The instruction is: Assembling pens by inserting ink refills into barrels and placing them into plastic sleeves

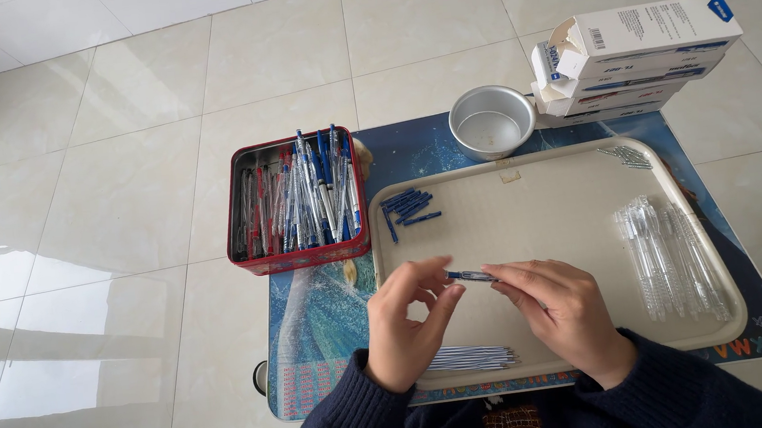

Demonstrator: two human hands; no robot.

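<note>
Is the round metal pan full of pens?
No, the pan looks empty; the pens fill the red tin left of the tray.

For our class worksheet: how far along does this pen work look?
Looks done: a red tin full of pens. In hand: both hands, left hand and right hand, hold one small blue pen part. Left: clear barrels, blue caps and refills lying on the tray.
</note>
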